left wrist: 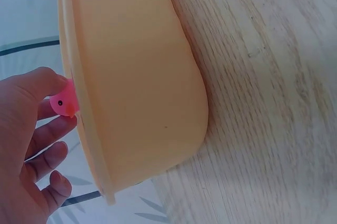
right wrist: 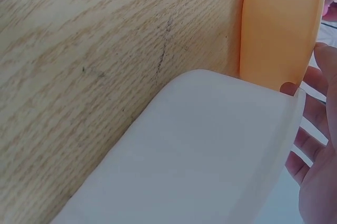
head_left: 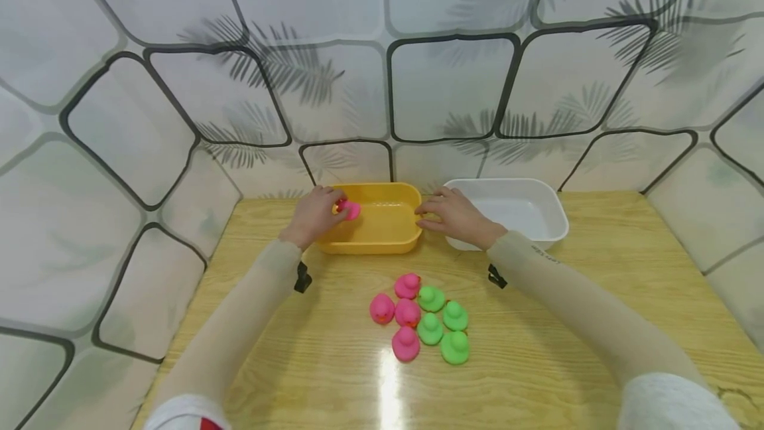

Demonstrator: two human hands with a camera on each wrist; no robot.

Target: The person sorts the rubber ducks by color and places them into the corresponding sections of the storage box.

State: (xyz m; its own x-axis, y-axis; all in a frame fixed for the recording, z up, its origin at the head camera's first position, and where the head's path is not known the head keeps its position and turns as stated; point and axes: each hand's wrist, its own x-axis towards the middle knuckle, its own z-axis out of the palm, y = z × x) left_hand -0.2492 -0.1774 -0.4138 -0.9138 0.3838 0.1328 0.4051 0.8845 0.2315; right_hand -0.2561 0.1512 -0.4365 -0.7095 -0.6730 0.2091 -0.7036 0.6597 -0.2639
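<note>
My left hand pinches a pink toy duck between thumb and fingers, over the left end of the yellow tub. In the left wrist view the duck's head shows above the rim, its eye and orange beak visible; the tub wall hides its lower part. My right hand holds the yellow tub's right end, with the thumb at its rim and a fingertip against its outer wall. The other fingers are spread above the near corner of the white tub.
Several pink ducks and several green ducks stand grouped on the wooden table, in front of the tubs. The white tub stands right of the yellow one. A patterned curtain surrounds the table's back and sides.
</note>
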